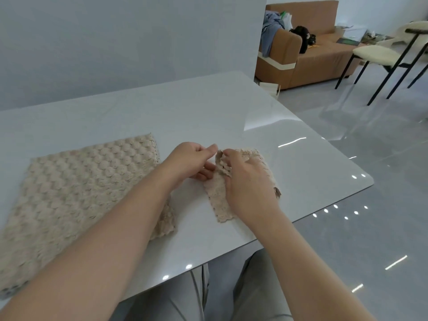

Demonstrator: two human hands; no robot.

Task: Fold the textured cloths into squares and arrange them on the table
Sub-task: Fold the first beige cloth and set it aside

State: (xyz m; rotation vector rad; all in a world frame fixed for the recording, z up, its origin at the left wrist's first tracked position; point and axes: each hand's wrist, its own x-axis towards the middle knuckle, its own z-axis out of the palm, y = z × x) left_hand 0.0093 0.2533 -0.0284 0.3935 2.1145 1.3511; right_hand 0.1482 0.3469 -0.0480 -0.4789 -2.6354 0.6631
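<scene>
step: folding small cloth (217, 198), far end coming over. Judged mid-fold, not square yet.
where: small cloth on tabletop (162, 112), right of centre, near the front edge, mostly under right hand (250, 181).
right hand: fingers curled round the raised, bunched far-left corner; palm over the rest.
left hand (192, 161): at the same raised flap, thumb above, fingers curled below. Can't tell if it actually pinches or just touches.
axis: small cloth is a narrow strip. Long axis runs away from the person, near end flat by the front edge, far end lifted and crumpled.
how to do it well: get one hand per far corner, pull the flap taut, bring it over to meet the near edge, line up corners, then press flat w/ palm (bumpy weave looks springy, prob. needs a firm crease).
risk: bunched corner gives a skewed fold; strip is close to the edge, could slide off.
other: big cloth (76, 193) spread flat at left, unfolded, well apart from the small one.
</scene>
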